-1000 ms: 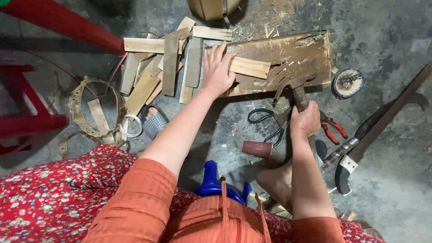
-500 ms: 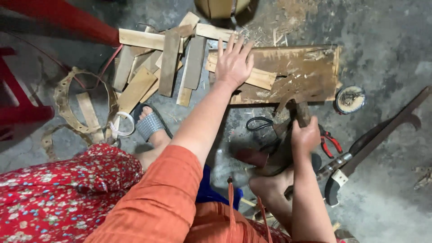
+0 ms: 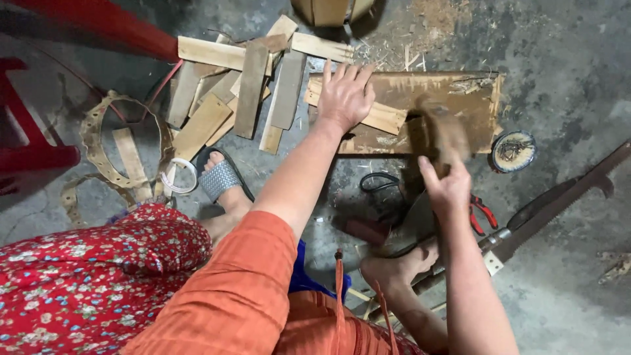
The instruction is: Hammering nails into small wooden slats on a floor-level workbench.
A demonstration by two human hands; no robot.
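The left hand [image 3: 345, 97] lies flat, fingers spread, on a pale wood strip [image 3: 381, 117] across the brown board [image 3: 460, 92] on the floor. The right hand [image 3: 448, 190] has its grip closed around a blurred hammer [image 3: 439, 135] above the board.

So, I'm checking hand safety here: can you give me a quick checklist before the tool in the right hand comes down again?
1. Left hand flat on the wooden slat: ok.
2. Slat lying on the brown board: ok.
3. Right hand gripping the tool: ok, though the tool head is motion-blurred.
4. Left fingers away from the tool head: not ok; the hand is close beside it.
5. Exact strike point on the slat: cannot tell.
6. Floor by the right foot free of other tools: not ok; red-handled pliers and a saw lie there.
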